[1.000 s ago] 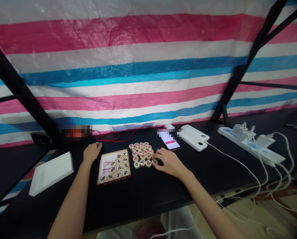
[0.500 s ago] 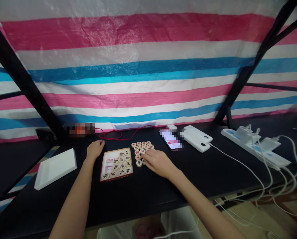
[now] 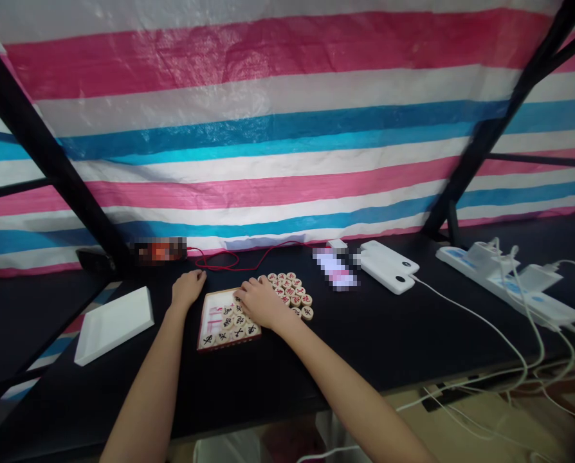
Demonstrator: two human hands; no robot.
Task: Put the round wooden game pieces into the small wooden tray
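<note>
Covering the far right corner of the box (image 3: 215,301), the right hand (image 3: 262,302) bends downward, its fingers close together over the black-lettered pieces (image 3: 238,320) inside (whether they pinch one cannot be told, since the hand hides what lies beneath). The loose pieces (image 3: 294,290), mostly red-lettered, lie on the surface (image 3: 249,392) just to the right of the box, a few partly hidden by the same hand. The left hand (image 3: 186,289) rests near the box's far left corner, fingers curled; nothing shows in them, though their undersides are out of sight. Good handling here would probably mean gripping one piece at a time by its rim, level, with the wrist high enough to spare its neighbours a nudge. The left hand might usefully steady the box (it is probably light), so that pressure on one piece does not shift the rest.
</note>
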